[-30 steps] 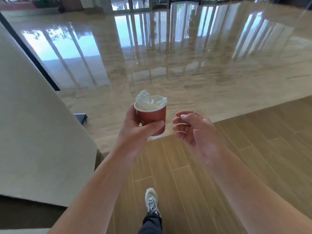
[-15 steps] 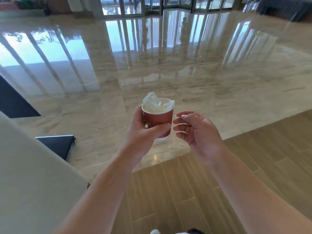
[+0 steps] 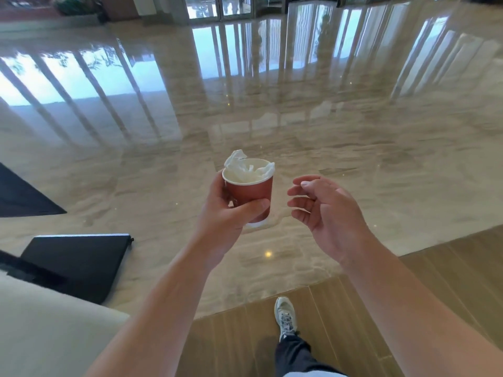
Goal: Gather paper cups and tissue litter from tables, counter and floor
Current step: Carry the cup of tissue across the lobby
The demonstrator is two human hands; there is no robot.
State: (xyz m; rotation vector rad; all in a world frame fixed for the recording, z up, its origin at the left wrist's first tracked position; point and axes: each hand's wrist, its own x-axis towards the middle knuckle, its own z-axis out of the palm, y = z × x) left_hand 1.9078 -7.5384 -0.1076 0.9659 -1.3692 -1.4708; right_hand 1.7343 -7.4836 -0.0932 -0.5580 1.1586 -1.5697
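My left hand (image 3: 227,213) grips a red paper cup (image 3: 251,190) upright in front of me, thumb across its front. Crumpled white tissue (image 3: 246,168) is stuffed in the cup and sticks out above the rim. My right hand (image 3: 324,210) hovers just right of the cup, apart from it, with its fingers loosely curled and holding nothing.
Glossy marble floor (image 3: 326,137) stretches ahead toward glass doors (image 3: 226,6). Wood-plank flooring (image 3: 239,344) lies under my right shoe (image 3: 284,317). A beige counter or wall surface (image 3: 40,330) fills the lower left, with a black flat panel (image 3: 79,259) and a dark mat (image 3: 19,194) beyond it.
I have walked forward onto the edge of the marble floor. The beige surface at left has slid back. My right hand has drifted a little away from the cup.
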